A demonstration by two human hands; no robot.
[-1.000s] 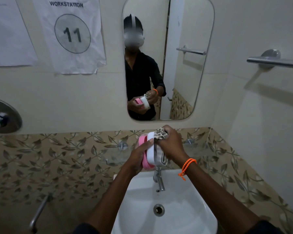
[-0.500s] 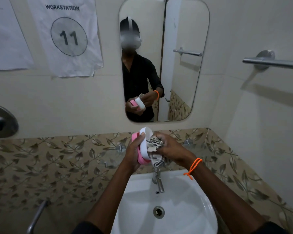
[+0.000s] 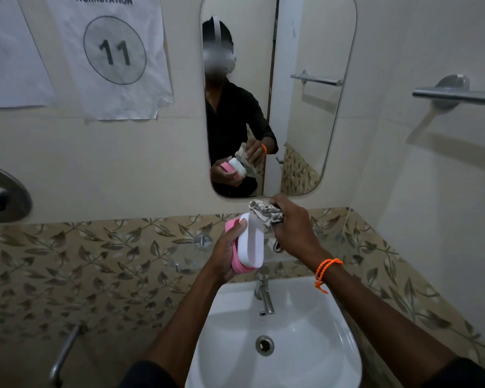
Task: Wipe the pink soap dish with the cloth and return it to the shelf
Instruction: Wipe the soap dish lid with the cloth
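Held on edge above the basin (image 3: 328, 357), in front of the glass shelf (image 3: 185, 249): pink-and-white dish (image 3: 249, 245), upright. Left hand (image 3: 226, 256) wrapped round its left side, thumb curled over the top rim, fingers hidden behind. Right hand (image 3: 294, 228) just right of the dish, fingers closed on a bunched grey cloth (image 3: 266, 214) pressed against the dish's upper right edge. Orange band (image 3: 326, 270) on the right wrist. Tap (image 3: 263, 295) below the dish. Mirror (image 3: 305, 107) on the far wall.
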